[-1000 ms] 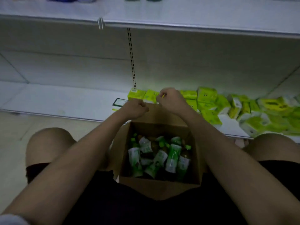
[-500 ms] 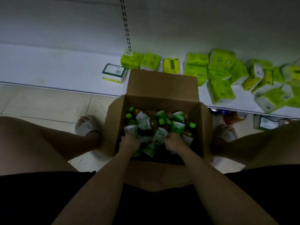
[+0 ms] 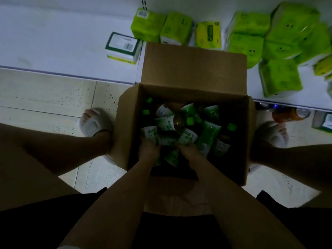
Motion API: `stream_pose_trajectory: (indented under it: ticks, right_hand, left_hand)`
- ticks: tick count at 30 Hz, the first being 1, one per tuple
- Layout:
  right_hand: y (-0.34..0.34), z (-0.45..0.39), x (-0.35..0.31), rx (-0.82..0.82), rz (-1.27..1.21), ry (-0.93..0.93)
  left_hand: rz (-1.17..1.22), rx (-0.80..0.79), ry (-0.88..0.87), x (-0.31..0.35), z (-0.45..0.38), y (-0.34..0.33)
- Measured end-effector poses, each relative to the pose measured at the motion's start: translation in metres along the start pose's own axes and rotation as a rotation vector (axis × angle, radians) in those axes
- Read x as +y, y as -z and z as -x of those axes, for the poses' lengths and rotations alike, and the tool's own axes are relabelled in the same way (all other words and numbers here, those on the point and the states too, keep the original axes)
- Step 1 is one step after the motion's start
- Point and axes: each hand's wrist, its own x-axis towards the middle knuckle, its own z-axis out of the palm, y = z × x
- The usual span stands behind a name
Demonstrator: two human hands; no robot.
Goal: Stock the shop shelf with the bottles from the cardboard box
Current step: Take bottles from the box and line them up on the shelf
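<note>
Beyond both hands runs the low white shelf point(image 3: 53, 45), bare on its left stretch, with green packs point(image 3: 280, 79) heaped to the right, and the open cardboard box point(image 3: 194, 65) sits on the floor against its edge. Inside, the bottles point(image 3: 206, 133) lie jumbled, green caps every way. The left hand point(image 3: 149, 150) and right hand point(image 3: 188, 151) are down among the nearest ones, apparently closing on one each, though the dimness hides the fingers; picking looks just begun, and next comes a clean lift, clear of the far flap

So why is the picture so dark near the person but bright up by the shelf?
Head view: the white shelf and green packs catch the light, while both arms, the left hand and the cardboard box interior sit in shadow; the bottles look murky, and the wide lens bends the edges.
</note>
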Motion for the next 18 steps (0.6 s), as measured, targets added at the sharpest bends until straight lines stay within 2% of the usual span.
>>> stream_pose_trajectory:
  ticks: [3, 5, 8, 12, 14, 16, 18]
  right_hand:
    - [-0.001, -0.006, 0.001, 0.036, -0.035, -0.013]
    - [-0.001, -0.007, 0.001, 0.033, -0.038, -0.017]
    - [0.003, -0.005, 0.002, 0.015, -0.023, -0.007]
    - [0.014, 0.002, 0.003, -0.010, 0.015, -0.008]
    - [0.021, 0.009, 0.004, -0.020, -0.015, -0.016]
    - [0.026, 0.020, 0.003, -0.018, -0.061, -0.005]
    - [0.030, 0.033, 0.001, -0.008, -0.096, 0.029]
  left_hand:
    - [-0.011, 0.018, -0.006, 0.001, -0.005, -0.003]
    - [0.010, 0.006, 0.051, 0.004, -0.008, -0.004]
    - [-0.070, 0.000, 0.055, 0.004, -0.012, 0.001]
    - [0.026, -0.036, 0.058, 0.010, -0.007, 0.008]
    - [0.154, -0.057, 0.101, 0.015, 0.002, 0.012]
    - [0.287, -0.055, 0.058, 0.016, 0.014, 0.013]
    - [0.318, -0.054, 0.002, 0.015, 0.027, 0.015]
